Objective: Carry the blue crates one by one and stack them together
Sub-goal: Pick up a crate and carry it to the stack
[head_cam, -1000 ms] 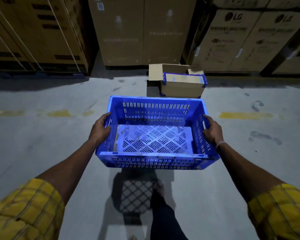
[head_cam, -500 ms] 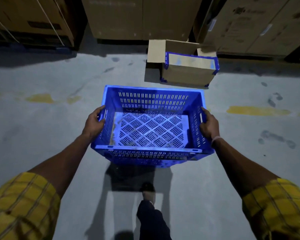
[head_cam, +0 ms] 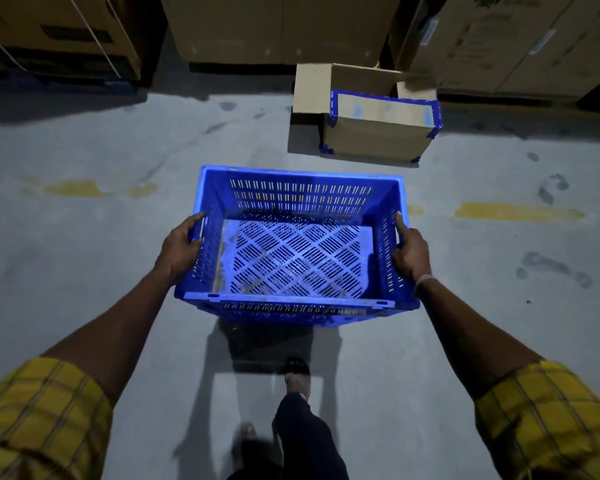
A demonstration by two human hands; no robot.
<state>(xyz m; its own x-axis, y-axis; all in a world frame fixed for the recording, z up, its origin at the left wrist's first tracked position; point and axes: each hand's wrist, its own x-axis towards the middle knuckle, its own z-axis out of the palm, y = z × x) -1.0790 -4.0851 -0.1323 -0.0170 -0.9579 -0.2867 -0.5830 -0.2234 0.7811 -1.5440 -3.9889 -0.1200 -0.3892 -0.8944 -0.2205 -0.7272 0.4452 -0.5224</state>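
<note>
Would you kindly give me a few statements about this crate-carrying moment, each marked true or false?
1. The blue slatted plastic crate is empty. True.
2. Only the left hand holds the crate. False: the right hand grips the opposite side too.
3. The crate rests on the grey concrete floor. False: it is held above the floor, its shadow below.
4. A brown cardboard box with blue corner pieces sits on the floor beyond the crate. True.
5. The person wears yellow checked sleeves. True.

Both hands [head_cam: 181,245] [head_cam: 409,252] grip an empty blue crate [head_cam: 298,199] above the floor [head_cam: 84,271].
</note>
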